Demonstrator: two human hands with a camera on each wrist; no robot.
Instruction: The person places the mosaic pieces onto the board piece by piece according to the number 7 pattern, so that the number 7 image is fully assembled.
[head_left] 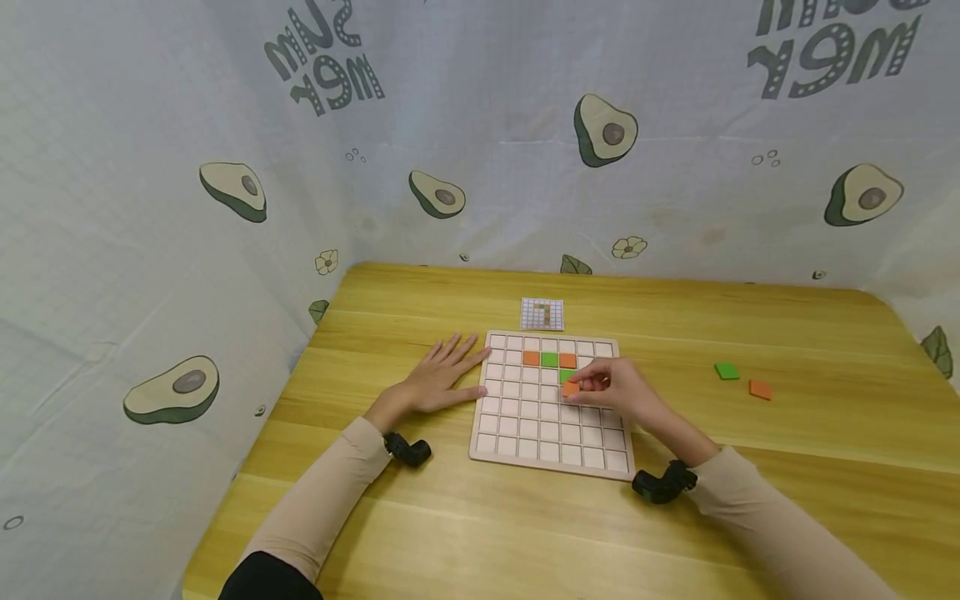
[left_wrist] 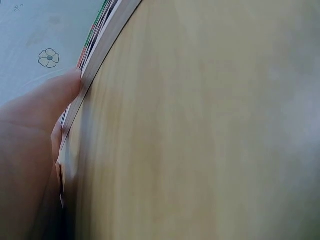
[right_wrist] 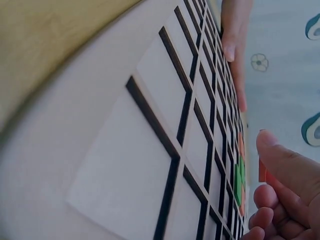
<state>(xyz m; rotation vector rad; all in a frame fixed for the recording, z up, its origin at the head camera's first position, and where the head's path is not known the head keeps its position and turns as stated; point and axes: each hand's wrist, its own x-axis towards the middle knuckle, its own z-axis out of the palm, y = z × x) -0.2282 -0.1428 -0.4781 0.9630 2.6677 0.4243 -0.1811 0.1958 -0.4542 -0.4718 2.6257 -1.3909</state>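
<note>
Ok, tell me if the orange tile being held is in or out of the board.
Out: the right wrist view shows the right grip pinching the orange tile, with a gap between tile and board.

The left hand (head_left: 442, 379) is lying with fingers (head_left: 462, 350) spread; to its right, the right hand (head_left: 618, 387) is pinching between thumb (right_wrist: 287, 162) and fingers. Behind the hands, both arms (head_left: 322, 492) are angling inward.
</note>
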